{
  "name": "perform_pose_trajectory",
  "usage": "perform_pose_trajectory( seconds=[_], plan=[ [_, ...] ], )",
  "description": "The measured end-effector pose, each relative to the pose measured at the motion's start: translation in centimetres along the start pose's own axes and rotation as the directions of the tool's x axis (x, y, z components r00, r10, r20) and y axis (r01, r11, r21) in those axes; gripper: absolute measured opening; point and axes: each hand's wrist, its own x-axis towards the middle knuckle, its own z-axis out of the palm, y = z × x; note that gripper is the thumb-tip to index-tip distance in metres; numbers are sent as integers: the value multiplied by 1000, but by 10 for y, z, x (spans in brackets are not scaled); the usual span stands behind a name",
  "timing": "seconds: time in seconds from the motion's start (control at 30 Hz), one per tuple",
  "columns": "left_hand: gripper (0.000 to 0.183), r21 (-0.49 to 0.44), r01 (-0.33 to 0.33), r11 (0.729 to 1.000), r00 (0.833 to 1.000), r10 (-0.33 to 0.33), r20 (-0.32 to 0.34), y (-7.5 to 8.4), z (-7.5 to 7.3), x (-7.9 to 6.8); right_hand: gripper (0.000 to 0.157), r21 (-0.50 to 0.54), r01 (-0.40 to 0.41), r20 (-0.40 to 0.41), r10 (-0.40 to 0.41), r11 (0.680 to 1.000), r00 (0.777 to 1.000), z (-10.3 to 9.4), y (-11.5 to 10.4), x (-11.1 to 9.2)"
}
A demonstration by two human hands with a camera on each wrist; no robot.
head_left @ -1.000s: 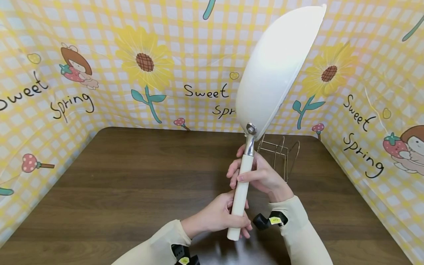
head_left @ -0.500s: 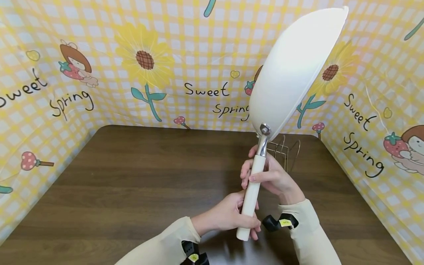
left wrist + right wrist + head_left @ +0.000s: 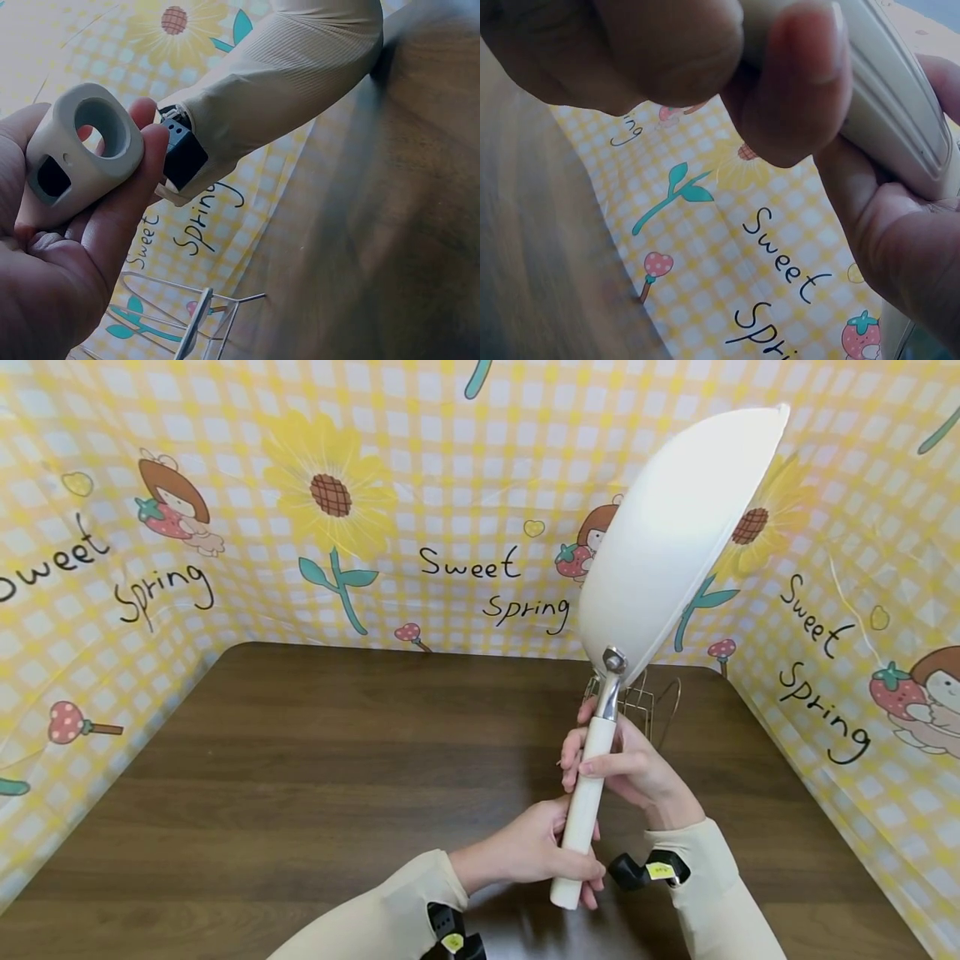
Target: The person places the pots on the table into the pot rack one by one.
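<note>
I see the left hand [image 3: 536, 850] and right hand [image 3: 647, 775] gripping the white pan [image 3: 667, 543] by its handle [image 3: 584, 810]. Its long axis runs seven-to-one o'clock, body at one, nearer the right hand

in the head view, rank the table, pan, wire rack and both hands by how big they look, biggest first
1. Table
2. Pan, handle included
3. Left hand and right hand: too alike to rank
Unranked: wire rack, partly hidden behind the pan and right hand.
</note>
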Motion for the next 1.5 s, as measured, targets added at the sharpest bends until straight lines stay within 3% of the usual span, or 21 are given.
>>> perform_pose_trajectory(
  seconds=[0.5,1.5],
  plan=[
    [25,-31,28,999,1000,-29,-4,-9,3,5,45,20,-16,-54,17,1000,998,-10,7,-13],
    [30,19,94,995,995,-93,-42,-31,1,20,45,156,8,-5,-7,988,1000,-32,22,-33]
  ],
)
